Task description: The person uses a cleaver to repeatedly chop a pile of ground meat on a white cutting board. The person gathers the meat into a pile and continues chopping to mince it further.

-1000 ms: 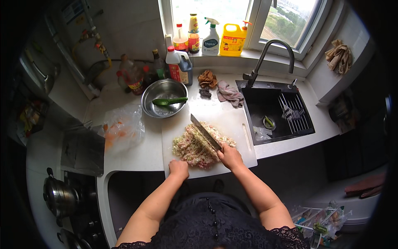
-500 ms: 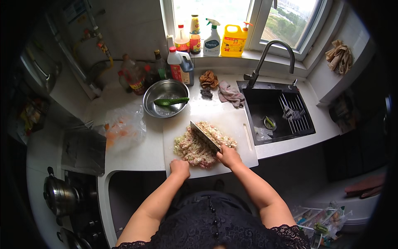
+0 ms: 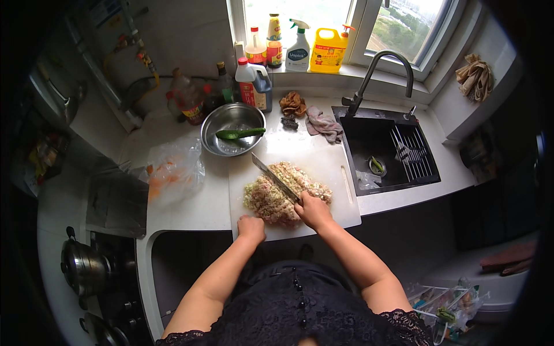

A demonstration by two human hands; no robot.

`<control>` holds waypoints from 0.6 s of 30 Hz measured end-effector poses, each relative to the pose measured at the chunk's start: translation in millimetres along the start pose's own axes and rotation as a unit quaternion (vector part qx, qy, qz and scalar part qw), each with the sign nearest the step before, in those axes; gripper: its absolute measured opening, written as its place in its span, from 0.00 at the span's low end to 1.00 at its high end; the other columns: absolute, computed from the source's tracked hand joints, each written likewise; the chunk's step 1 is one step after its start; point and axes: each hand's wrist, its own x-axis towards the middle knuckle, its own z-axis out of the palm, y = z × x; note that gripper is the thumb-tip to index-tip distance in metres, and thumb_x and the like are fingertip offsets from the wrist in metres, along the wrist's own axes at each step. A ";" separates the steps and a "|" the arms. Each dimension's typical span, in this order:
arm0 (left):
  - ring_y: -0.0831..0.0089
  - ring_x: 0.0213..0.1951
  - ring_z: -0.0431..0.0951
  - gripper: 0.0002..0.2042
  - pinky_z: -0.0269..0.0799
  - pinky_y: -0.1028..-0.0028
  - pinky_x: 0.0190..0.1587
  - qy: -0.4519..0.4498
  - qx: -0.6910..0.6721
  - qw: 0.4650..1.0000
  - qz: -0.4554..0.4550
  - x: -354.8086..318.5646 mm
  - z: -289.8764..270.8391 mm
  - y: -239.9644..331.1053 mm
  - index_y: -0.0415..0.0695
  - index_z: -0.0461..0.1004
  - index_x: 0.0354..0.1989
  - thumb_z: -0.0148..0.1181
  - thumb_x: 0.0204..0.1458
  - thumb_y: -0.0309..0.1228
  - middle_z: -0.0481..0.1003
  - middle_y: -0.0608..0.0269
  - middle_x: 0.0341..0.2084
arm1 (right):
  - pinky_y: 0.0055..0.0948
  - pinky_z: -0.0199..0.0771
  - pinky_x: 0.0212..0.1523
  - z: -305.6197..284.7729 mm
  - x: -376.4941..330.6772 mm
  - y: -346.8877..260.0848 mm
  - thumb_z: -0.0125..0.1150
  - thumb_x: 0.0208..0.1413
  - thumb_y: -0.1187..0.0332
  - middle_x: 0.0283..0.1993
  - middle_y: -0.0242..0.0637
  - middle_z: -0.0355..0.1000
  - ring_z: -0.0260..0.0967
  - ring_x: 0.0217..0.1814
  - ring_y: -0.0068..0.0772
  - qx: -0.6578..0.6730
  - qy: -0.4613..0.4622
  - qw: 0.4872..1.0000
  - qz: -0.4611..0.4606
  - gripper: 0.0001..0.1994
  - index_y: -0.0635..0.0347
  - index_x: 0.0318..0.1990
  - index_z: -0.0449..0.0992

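My right hand [image 3: 315, 210] is closed round the handle of a cleaver [image 3: 274, 177]. Its blade slants up and to the left across a broad heap of minced meat mixed with pale green bits [image 3: 262, 202], and its far end reaches past the heap. The heap covers much of a white cutting board [image 3: 339, 214], which has a slot near its right side. My left hand [image 3: 251, 229] is closed in a fist at the board's near edge, left of the heap, and appears to grip that edge; its fingertips are hidden.
Behind the board, a steel bowl [image 3: 209, 145] holds a cucumber [image 3: 240, 133]. To the left lies a clear plastic bag [image 3: 176, 167]. A crumpled cloth [image 3: 324, 124] sits beside the black sink [image 3: 392, 185] on the right. Bottles line the back; a pot [image 3: 83, 267] stands far left.
The cleaver has risen, its far end now beyond the heap, and my right hand has shifted slightly left and away from me. My left hand stays at the board's near edge.
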 end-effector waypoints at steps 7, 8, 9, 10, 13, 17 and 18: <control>0.61 0.44 0.75 0.22 0.74 0.67 0.44 -0.017 0.019 1.000 -0.010 1.8 2.7 2.0 0.45 0.80 0.30 0.69 0.33 0.50 0.79 0.58 0.32 | 0.50 0.69 0.42 19.9 7.5 19.7 0.54 0.51 0.57 0.35 0.53 0.73 0.71 0.40 0.56 -0.037 -0.030 0.999 0.003 0.15 0.59 0.40 0.68; 0.61 0.44 0.75 0.22 0.74 0.67 0.44 -0.012 0.018 1.000 -0.013 2.2 3.6 0.5 0.45 0.81 0.30 0.69 0.33 0.50 0.79 0.58 0.32 | 0.50 0.69 0.43 13.1 6.4 15.0 0.54 0.51 0.58 0.35 0.53 0.73 0.71 0.40 0.56 -0.037 -0.028 0.999 0.005 0.15 0.59 0.40 0.68; 0.61 0.45 0.75 0.22 0.74 0.67 0.44 -0.007 0.016 1.000 -0.015 2.0 5.1 0.4 0.45 0.81 0.30 0.69 0.33 0.51 0.79 0.58 0.32 | 0.50 0.69 0.43 5.1 0.1 8.1 0.53 0.51 0.57 0.35 0.54 0.73 0.71 0.40 0.57 -0.018 -0.019 1.000 -0.001 0.15 0.59 0.39 0.68; 0.61 0.45 0.75 0.22 0.74 0.67 0.44 -0.002 0.015 1.000 -0.016 1.4 5.9 0.5 0.45 0.81 0.30 0.69 0.33 0.51 0.79 0.57 0.32 | 0.50 0.69 0.43 7.9 -0.2 10.7 0.53 0.51 0.57 0.36 0.54 0.73 0.71 0.40 0.57 -0.013 -0.012 1.000 0.004 0.15 0.59 0.39 0.68; 0.57 0.45 0.74 0.13 0.72 0.65 0.45 -0.034 -0.027 0.999 -0.004 1.9 -4.6 1.5 0.44 0.80 0.30 0.66 0.36 0.38 0.78 0.54 0.34 | 0.50 0.69 0.43 23.9 7.6 33.0 0.52 0.52 0.57 0.36 0.54 0.73 0.71 0.41 0.57 -0.018 -0.013 0.999 0.037 0.16 0.60 0.39 0.69; 0.57 0.44 0.74 0.14 0.72 0.65 0.45 -0.043 -0.023 0.999 -0.010 -0.9 -9.7 1.6 0.44 0.80 0.30 0.66 0.35 0.38 0.78 0.54 0.35 | 0.50 0.69 0.44 1.4 10.6 21.9 0.51 0.52 0.57 0.36 0.55 0.73 0.71 0.41 0.58 -0.028 -0.017 0.999 0.027 0.16 0.62 0.39 0.68; 0.57 0.44 0.74 0.14 0.72 0.65 0.45 -0.040 -0.026 0.999 -0.008 -2.6 -11.9 1.7 0.44 0.80 0.30 0.66 0.35 0.38 0.78 0.54 0.35 | 0.50 0.69 0.44 1.0 8.6 20.3 0.51 0.52 0.57 0.36 0.55 0.73 0.71 0.41 0.58 -0.014 -0.008 1.000 0.022 0.17 0.62 0.39 0.68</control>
